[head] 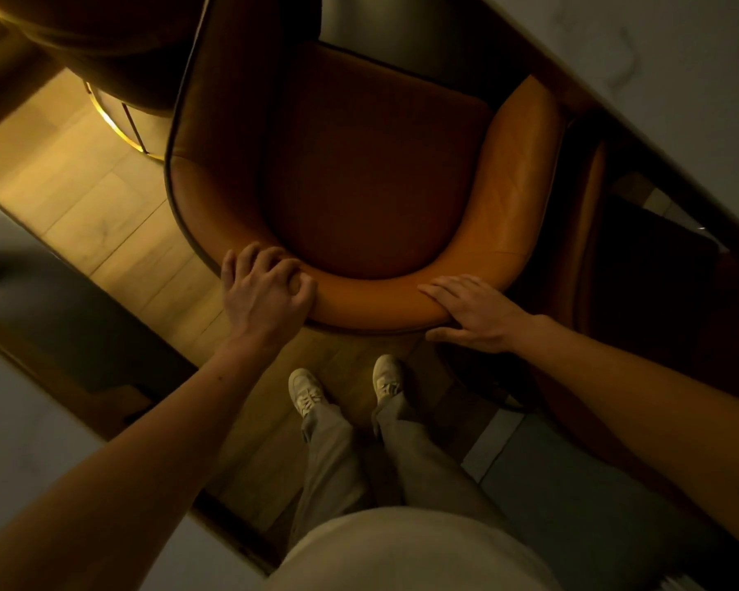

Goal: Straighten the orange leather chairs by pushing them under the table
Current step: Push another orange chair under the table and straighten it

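Note:
An orange leather chair (372,172) with a curved back fills the middle of the view, seen from above. Its seat points toward the white marble table (675,70) at the upper right. My left hand (265,287) curls over the left end of the backrest rim and grips it. My right hand (474,311) lies on the right end of the rim, fingers over the top and thumb beneath the edge. A second orange chair (103,49) shows at the upper left, partly cut off. A third chair back (589,232) stands in shadow at the right.
My feet in pale shoes (346,388) stand on the wooden floor (86,198) just behind the chair. A gold ring base (120,125) of the upper-left chair rests on the floor. A grey and white counter edge (39,334) runs along the left.

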